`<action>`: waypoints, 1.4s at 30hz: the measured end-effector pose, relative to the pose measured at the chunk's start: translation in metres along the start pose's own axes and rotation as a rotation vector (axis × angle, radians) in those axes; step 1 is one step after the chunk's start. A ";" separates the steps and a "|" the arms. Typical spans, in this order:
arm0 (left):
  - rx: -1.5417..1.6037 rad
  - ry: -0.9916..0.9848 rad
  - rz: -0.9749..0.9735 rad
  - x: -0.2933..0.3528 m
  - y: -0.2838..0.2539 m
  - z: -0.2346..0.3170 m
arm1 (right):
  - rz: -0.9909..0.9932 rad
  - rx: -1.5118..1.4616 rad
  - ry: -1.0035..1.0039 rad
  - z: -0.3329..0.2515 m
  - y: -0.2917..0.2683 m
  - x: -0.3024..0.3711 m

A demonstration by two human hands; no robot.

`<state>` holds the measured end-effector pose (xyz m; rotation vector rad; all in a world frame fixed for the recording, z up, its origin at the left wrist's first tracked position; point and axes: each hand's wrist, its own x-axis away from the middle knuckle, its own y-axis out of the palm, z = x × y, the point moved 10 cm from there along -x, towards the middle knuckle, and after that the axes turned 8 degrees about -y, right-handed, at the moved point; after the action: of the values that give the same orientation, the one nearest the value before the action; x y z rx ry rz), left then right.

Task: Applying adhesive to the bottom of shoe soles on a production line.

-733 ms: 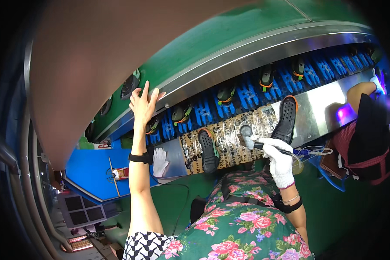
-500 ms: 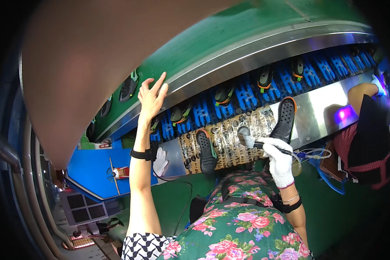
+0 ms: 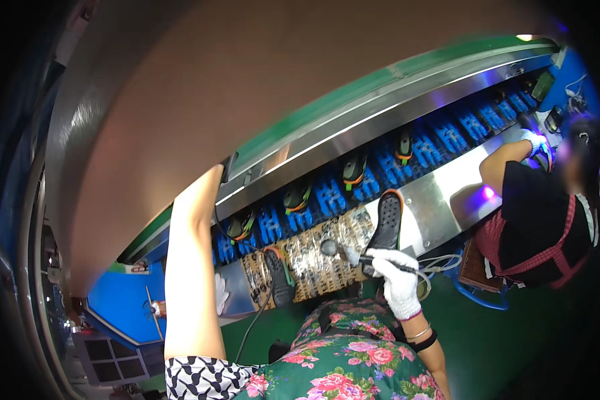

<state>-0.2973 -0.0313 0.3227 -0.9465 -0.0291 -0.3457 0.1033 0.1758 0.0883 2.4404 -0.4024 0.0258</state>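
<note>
My right hand (image 3: 399, 283), in a white knitted glove, is closed around the dark handle of a brush (image 3: 351, 255). The brush's pale tip hangs over a tape-covered cardboard sheet (image 3: 307, 263), beside a small dark round thing (image 3: 329, 247). A black perforated shoe sole (image 3: 388, 220) with an orange edge lies just beyond the glove. Another black sole (image 3: 278, 277), edged green and orange, rests on the cardboard's left side. My left arm (image 3: 195, 280) stretches far forward; its hand is hidden behind a large blurred brown shape.
Blue slotted holders (image 3: 330, 197) run along a trough behind the metal ledge (image 3: 433, 207), several carrying dark shoes (image 3: 355, 171). A green belt (image 3: 280, 127) lies beyond the metal rail. At right sits a co-worker (image 3: 537, 220). Thin tubes (image 3: 440, 263) trail from the brush; a blue table (image 3: 117, 303) stands left.
My left arm has reached further forward, and its bare hand has passed out of sight behind the brown shape. The view has shifted right. My right hand keeps the brush.
</note>
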 end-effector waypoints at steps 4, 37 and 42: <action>0.179 -0.052 0.124 0.022 -0.043 0.029 | -0.072 0.030 -0.002 -0.017 0.009 0.008; 1.025 0.047 0.564 0.358 0.172 -0.194 | -0.172 -0.012 0.032 0.022 0.059 -0.002; 0.875 0.109 0.631 0.353 0.110 -0.166 | -0.136 -0.094 0.001 0.018 0.062 -0.001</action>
<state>0.0484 -0.2028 0.1999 -0.0387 0.2019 0.2069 0.0826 0.1191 0.1115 2.3691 -0.2307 -0.0491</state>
